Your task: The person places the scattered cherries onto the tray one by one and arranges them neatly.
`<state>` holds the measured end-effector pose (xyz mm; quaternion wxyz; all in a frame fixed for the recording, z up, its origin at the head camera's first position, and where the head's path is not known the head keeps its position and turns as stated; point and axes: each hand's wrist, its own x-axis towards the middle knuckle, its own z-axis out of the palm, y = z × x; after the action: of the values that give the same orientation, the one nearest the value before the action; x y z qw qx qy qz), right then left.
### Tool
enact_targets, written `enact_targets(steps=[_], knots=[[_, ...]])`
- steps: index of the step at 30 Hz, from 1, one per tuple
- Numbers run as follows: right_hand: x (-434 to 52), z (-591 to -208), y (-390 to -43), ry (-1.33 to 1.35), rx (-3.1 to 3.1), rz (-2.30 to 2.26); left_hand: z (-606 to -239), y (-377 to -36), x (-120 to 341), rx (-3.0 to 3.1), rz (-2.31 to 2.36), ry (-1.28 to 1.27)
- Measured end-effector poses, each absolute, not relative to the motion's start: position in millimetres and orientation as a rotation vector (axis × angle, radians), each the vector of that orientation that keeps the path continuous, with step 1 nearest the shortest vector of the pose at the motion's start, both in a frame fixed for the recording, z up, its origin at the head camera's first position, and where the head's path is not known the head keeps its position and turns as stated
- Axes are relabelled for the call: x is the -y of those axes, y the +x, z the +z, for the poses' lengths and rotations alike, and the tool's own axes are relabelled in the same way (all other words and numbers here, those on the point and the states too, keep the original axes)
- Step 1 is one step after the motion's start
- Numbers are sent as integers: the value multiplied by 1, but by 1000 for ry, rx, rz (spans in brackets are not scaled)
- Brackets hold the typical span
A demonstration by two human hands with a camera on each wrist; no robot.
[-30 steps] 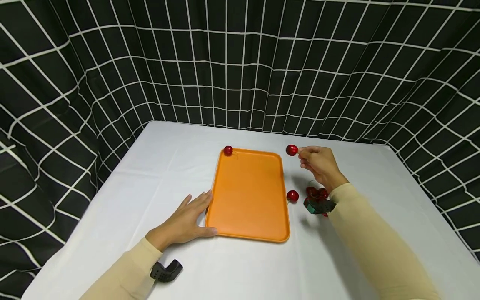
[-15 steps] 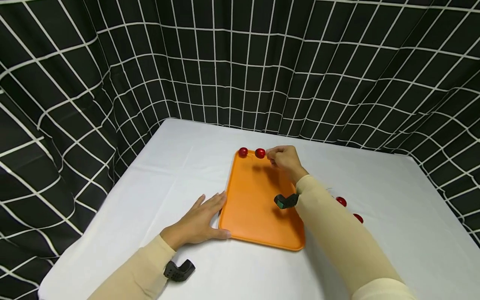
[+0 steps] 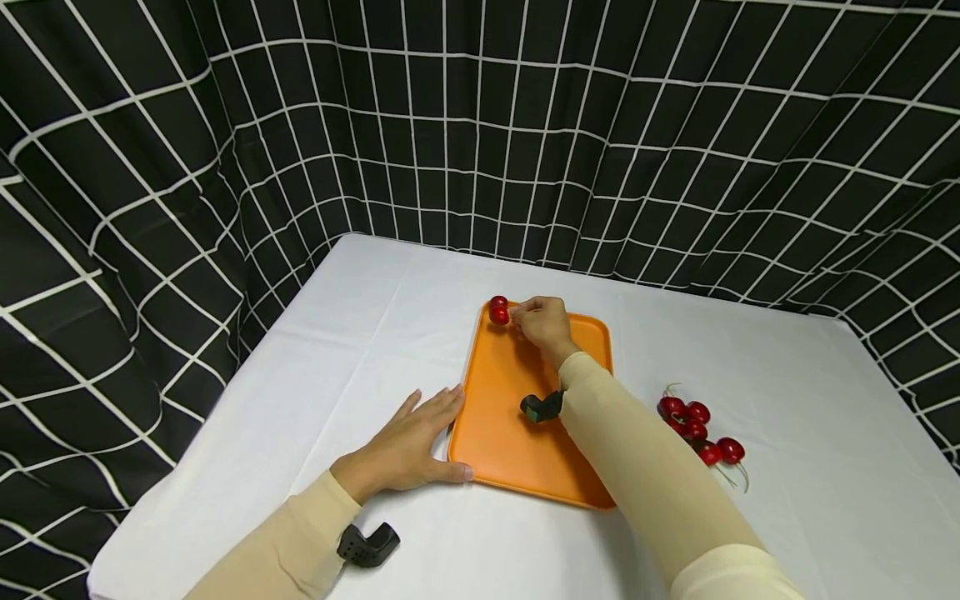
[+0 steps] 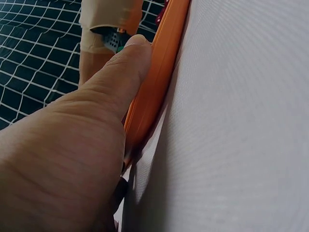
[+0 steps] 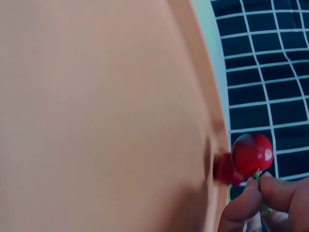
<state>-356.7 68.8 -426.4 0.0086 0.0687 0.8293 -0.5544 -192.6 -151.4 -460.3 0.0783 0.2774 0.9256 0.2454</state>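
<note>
At the far left corner of the flat orange plastic tray (image 3: pixel 525 400), our right hand (image 3: pixel 542 321) pinched the thin green stem of a glossy round red cherry (image 3: pixel 500 316), fingers (image 5: pixel 251 203) curled round that stem while the fruit hung just off the fingertips, to their left. A second small red cherry (image 3: pixel 498 302) lay in that same corner, touching or nearly touching the held one; in the right wrist view the two overlapped, so we could not tell which. The held cherry sat just beyond the hand and toward the tray's left rim, and its stem ran back toward the fingers, roughly along the tray's short far edge. Our right hand was plainly the nearer one. Our left hand (image 3: pixel 408 442) lay flat and relaxed on the white cloth-covered table (image 3: pixel 337 350), fingers straight and its thumb (image 4: pixel 120 72) pressed along the tray's near left edge, well apart from the fruit. The tray's long axis ran away from us, near edge to far edge. The held cherry looked smooth, dark red and shiny with a small highlight, whole as far as we could see. Off the tray's right edge, a loose cluster of red cherries with stems (image 3: pixel 697 429) rested on the table, nearer the right elbow than either hand.
</note>
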Motion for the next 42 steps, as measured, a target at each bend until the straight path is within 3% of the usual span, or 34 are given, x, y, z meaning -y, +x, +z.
enact_targets(steps=[18,42], knots=[[-53,-432,-359,406,-2540,-1747,-459,-192,151,-2752,742,825],[-58,-430,-356,419,-2363,-1849,-459,-191,151,-2761,732,830]])
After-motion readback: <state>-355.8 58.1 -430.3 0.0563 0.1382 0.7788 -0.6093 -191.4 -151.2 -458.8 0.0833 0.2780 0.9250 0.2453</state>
